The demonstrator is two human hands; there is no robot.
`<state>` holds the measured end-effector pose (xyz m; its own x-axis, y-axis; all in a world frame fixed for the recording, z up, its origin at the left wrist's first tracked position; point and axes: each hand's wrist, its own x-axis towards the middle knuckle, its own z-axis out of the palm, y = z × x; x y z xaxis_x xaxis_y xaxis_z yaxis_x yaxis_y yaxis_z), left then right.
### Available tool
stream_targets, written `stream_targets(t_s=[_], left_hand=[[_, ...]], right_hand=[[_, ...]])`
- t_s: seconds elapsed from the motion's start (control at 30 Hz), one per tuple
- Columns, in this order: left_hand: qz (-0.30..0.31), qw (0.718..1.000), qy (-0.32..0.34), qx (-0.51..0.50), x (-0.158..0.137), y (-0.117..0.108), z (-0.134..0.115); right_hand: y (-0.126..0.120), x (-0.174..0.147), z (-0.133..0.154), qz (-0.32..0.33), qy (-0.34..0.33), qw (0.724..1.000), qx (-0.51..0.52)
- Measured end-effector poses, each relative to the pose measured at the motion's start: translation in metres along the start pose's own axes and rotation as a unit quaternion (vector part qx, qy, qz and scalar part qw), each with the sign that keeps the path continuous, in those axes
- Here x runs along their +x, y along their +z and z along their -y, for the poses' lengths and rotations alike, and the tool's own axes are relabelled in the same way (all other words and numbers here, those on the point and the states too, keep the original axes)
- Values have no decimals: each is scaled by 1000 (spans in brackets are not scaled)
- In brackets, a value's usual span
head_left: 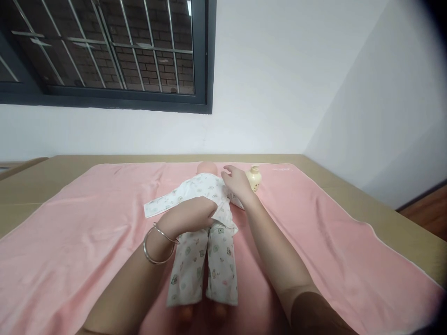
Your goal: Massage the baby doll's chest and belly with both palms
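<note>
A baby doll (207, 167) lies with its head toward the wall, dressed in a white printed shirt (206, 184) and matching printed trousers (222, 265). One long sleeve stretches out to the left. My left hand (195, 213), with a bangle at the wrist, is closed at the front of the shirt near its lower edge; its fingertips are partly hidden. Over the doll's shoulder on the right is my right hand (238, 180), its fingers apart and pointing toward the doll's head. That hand and forearm partly cover the right sleeve. The doll's feet show dimly below the trouser legs.
A cream pump bottle (254, 178) stands just right of my right hand. Beneath everything a wrinkled pink sheet (115, 223) covers a tan padded surface (323, 184). White walls rise behind and to the right, and a barred window (204, 100) is at upper left.
</note>
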<state>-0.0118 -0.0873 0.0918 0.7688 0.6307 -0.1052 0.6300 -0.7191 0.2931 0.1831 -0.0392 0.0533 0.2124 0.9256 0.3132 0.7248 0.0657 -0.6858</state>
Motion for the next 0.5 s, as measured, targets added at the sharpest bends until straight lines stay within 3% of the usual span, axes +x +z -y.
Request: stream_targets(t_s=[0.23,0.5], left_hand=[[38,996,-14,75,2,-11,-6],[94,992,-5,87,16,9,-7]], right_hand=[[1,1,-1,1,1,1000,6],[-1,-1,2,5,13,1000,12]])
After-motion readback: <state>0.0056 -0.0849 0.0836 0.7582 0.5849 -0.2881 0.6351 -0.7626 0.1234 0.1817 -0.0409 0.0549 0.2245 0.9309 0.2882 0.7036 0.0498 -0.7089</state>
